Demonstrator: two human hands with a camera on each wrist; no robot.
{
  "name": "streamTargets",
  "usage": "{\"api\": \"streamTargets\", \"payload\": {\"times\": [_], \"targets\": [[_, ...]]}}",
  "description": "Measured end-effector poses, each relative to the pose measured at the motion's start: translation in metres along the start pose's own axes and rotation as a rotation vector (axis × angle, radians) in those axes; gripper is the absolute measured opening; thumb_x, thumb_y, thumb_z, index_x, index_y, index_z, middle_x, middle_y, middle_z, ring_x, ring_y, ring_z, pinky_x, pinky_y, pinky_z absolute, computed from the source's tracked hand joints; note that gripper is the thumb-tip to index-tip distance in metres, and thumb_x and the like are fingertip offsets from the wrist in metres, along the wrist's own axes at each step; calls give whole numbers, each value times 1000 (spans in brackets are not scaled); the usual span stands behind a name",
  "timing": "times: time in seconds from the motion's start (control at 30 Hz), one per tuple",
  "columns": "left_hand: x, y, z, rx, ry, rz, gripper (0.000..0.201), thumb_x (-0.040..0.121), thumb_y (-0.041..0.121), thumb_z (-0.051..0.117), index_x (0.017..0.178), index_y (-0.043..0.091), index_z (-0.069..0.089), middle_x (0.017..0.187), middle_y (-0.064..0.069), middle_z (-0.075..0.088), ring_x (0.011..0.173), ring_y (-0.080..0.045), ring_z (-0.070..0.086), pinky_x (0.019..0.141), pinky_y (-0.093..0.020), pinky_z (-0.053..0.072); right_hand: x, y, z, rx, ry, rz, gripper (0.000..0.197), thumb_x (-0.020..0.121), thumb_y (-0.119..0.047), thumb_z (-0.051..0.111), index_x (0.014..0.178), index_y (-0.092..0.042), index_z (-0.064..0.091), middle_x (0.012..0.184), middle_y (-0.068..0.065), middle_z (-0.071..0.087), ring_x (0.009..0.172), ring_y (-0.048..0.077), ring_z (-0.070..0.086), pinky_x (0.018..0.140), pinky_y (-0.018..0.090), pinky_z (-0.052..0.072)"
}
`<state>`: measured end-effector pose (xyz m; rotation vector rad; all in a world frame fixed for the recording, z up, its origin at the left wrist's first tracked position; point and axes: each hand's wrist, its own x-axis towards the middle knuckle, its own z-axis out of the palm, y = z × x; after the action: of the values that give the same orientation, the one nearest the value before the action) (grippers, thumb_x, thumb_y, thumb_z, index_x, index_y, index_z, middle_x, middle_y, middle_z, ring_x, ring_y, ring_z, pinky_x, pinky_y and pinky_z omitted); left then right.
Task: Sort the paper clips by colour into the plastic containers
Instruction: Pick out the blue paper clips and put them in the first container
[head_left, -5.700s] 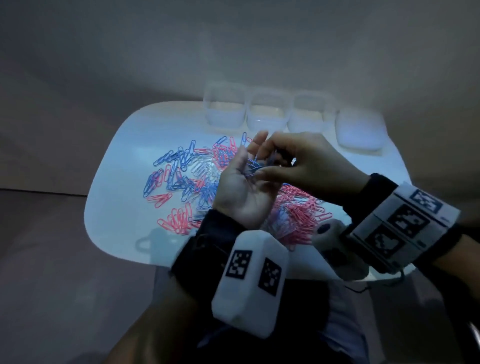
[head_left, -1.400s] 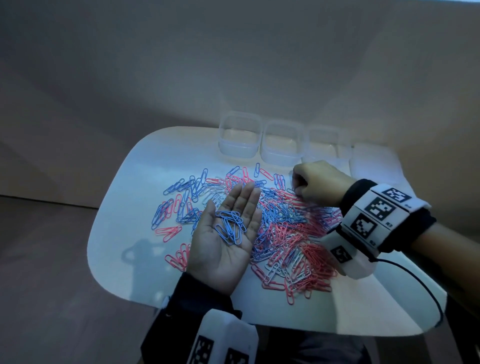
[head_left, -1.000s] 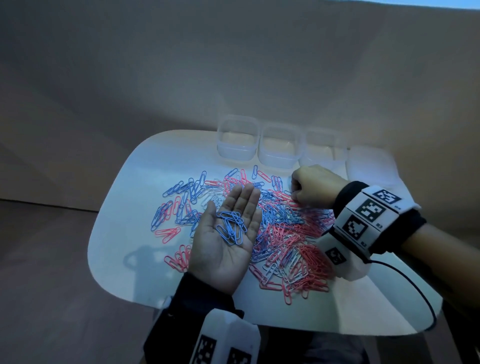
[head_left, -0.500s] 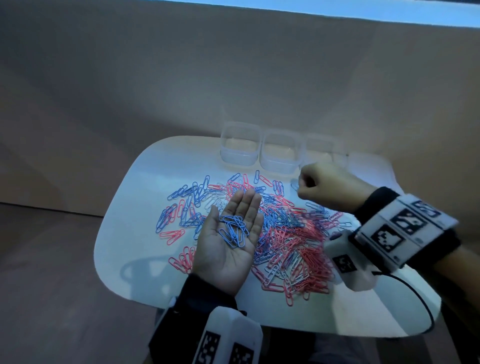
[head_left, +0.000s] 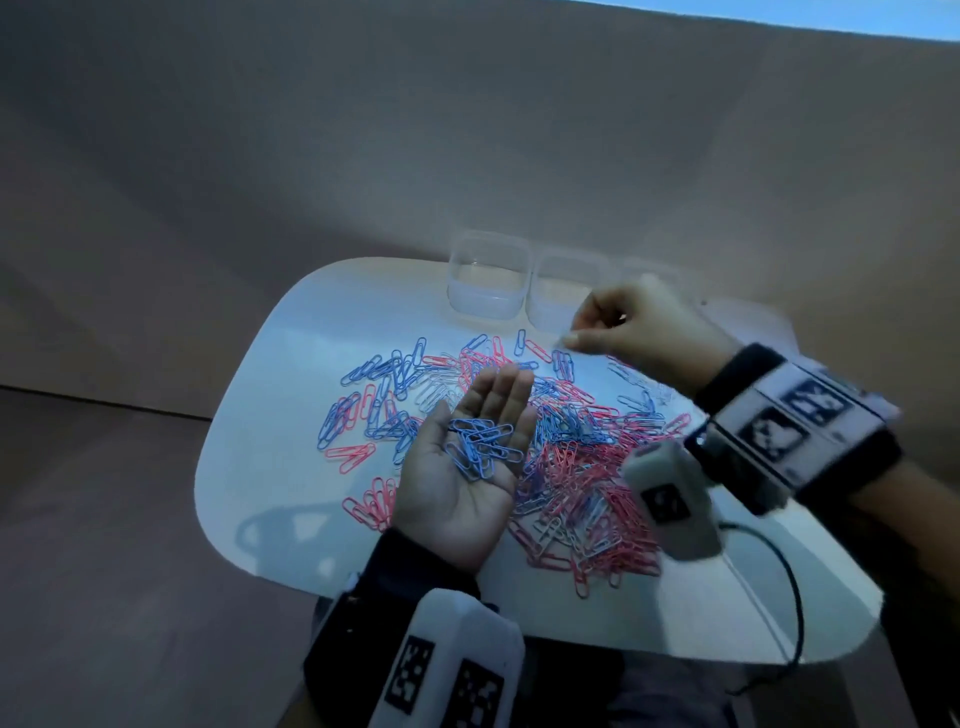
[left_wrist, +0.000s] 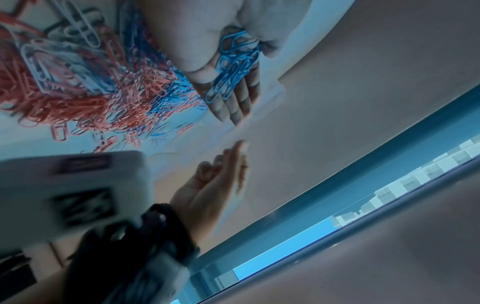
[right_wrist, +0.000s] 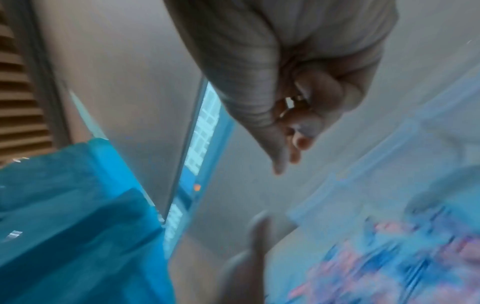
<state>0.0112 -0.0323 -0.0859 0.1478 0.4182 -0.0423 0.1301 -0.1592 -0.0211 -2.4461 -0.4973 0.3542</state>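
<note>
While the head view hides it, our right-wrist view shows the right hand (right_wrist: 298, 86) with fingers curled, pinching something small and pale; which clip, we cannot tell. Left hand (head_left: 467, 467) lies flat, palm up, carrying thin blue wire paper clips (head_left: 480, 447). Three clear plastic square containers (head_left: 485, 283) stand behind the mixed blue, pink and white clip pile (head_left: 571, 467) on the white table (head_left: 270, 415).

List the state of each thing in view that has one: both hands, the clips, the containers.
left hand: palm up, fingers straight, carrying clips.
blue clips in the palm: loose bunch, resting.
right hand: raised off the table, fingers curled in a pinch; what it holds is too blurred to tell.
mixed clip pile: unsorted on the table.
left container: open, looks empty.
middle container: open, looks empty.
</note>
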Motion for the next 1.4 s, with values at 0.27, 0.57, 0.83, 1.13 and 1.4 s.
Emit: {"api": "streamTargets", "payload": {"times": [0.27,0.57,0.83,1.13,1.4], "targets": [[-4,13,-7,-43,-42,24,39,73,22,49,85,-6,72,99,-20,70,85,-30,71,69,-42,57,24,12,28,-451,-110,157,25,84,-34,63,82,-11,56,95,14,63,82,26,54,65,25,36],[0,14,-10,-144,-69,7,90,60,31,-5,85,-6,72,100,-20,70,86,-30,71,69,-43,58,30,18,29,-330,-180,162,14,79,-16,63,76,-2,66,78,14,65,78,26,60,69,29,46],[4,9,-15,3,18,50,54,97,30,34,80,-4,73,96,-17,71,81,-27,72,71,-43,54,13,29,12,74,-170,238,15,81,-2,51,71,-4,62,65,9,62,36,3,44,34,14,29],[5,-5,9,77,141,-26,55,99,31,30,72,0,68,71,-10,69,60,-21,69,53,-27,55,-29,5,1,764,-350,229,16,87,-1,53,73,-9,57,57,0,57,38,-1,42,32,8,25],[4,-16,18,70,82,-70,41,89,18,37,74,-5,68,75,-16,71,63,-23,71,57,-34,57,-36,-4,9,349,97,-17,26,80,-18,70,60,-14,54,50,0,53,34,0,42,38,9,31]]}}
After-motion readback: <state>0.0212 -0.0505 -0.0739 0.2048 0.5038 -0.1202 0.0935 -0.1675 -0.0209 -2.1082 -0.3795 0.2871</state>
